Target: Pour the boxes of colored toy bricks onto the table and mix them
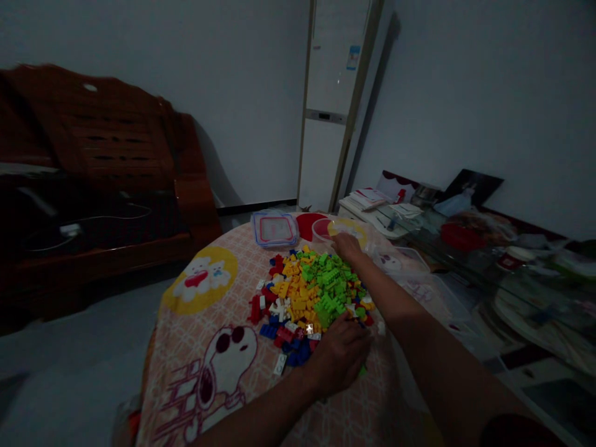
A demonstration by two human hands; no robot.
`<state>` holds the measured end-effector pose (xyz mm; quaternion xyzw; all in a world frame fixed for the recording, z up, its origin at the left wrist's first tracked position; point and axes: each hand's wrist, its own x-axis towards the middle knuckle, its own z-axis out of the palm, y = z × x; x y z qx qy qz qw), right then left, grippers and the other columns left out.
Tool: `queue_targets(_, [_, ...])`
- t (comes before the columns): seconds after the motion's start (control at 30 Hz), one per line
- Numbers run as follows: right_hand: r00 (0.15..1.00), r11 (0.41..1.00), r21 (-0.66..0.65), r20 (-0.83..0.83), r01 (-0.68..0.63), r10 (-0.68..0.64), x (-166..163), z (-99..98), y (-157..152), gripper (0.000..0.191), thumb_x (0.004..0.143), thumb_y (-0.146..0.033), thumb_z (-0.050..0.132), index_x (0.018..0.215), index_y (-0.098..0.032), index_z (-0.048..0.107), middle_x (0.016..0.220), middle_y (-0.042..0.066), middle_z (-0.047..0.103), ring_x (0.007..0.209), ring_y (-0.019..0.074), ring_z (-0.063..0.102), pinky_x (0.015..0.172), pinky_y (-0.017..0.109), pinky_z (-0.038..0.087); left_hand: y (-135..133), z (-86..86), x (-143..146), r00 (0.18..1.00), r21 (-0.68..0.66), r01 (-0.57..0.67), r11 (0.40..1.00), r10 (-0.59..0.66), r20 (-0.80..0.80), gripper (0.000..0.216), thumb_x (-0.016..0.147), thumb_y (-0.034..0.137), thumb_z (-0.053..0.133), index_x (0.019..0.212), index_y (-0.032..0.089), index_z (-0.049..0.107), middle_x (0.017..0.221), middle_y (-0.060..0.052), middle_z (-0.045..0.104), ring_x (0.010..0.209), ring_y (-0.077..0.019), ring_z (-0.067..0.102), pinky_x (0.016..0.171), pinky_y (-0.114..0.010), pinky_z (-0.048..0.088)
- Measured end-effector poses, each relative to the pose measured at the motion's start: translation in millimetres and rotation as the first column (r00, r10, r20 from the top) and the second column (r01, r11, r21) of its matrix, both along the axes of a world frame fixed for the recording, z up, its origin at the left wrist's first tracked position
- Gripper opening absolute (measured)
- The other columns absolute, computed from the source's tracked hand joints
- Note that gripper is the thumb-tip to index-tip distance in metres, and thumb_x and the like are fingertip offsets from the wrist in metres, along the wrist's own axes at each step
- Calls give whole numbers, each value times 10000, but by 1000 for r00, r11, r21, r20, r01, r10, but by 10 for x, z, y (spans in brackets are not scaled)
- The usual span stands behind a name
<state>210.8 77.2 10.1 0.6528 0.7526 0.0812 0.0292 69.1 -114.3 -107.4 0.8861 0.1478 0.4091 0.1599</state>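
Note:
A heap of toy building blocks (302,295) in green, yellow, red, blue and white lies on the cloth-covered table. My left hand (342,354) rests at the heap's near right edge, its fingers curled against the blocks; what they hold is hidden. Beyond the heap, my right hand (347,246) is closed at the right side of a round clear plastic tub (320,228) and seems to grip its rim. The green blocks (331,282) lie between my two hands. A white block (280,364) sits at the heap's near edge.
A clear lidded box (275,230) with blue edging stands at the table's far side. Right of my forearm are clear plastic trays (433,292) and a cluttered glass table (465,248). A wooden bench (116,161) stands left, a tall white cabinet unit (321,155) behind.

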Motion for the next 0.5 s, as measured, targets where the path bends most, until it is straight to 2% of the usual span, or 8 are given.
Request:
queue_targets(0.13, [997, 998, 70, -72, 1, 4, -5, 143, -362, 389, 1027, -240, 430, 1347, -150, 630, 1347, 156, 655, 1225, 248, 614, 1029, 323, 438, 7, -22, -4, 1000, 27, -10, 1000, 11, -19, 335, 947, 196, 490, 1252, 195, 629, 1176, -120, 703, 1141, -224, 630, 1207, -553, 325])
queue_targets(0.27, [976, 992, 66, -182, -111, 122, 47, 181, -1013, 332, 1016, -242, 449, 1216, -178, 707, 1184, 121, 731, 1118, 234, 658, 985, 310, 452, -3, -19, -30, 986, 72, -75, 995, 85, -145, 487, 893, 236, 589, 1377, 197, 559, 1385, -156, 603, 1326, -297, 529, 1189, -598, 329])
queue_targets(0.4, [942, 985, 123, -301, -119, 151, 171, 33, -1682, 301, 1003, -238, 481, 1184, -189, 716, 1183, 109, 735, 1099, 214, 665, 985, 300, 457, 36, -14, -12, 967, 94, -125, 988, 143, -212, 436, 859, 212, 629, 1293, 175, 616, 1394, -173, 588, 1338, -315, 516, 1179, -600, 345])
queue_targets(0.5, [919, 988, 148, -382, -40, 95, 208, -186, -2008, 299, 990, -211, 475, 1144, -201, 731, 1135, 102, 748, 1054, 213, 676, 969, 308, 477, 80, 30, 36, 957, 100, -136, 986, 157, -244, 372, 863, 150, 594, 1231, 158, 651, 1350, -166, 618, 1301, -301, 544, 1189, -584, 337])
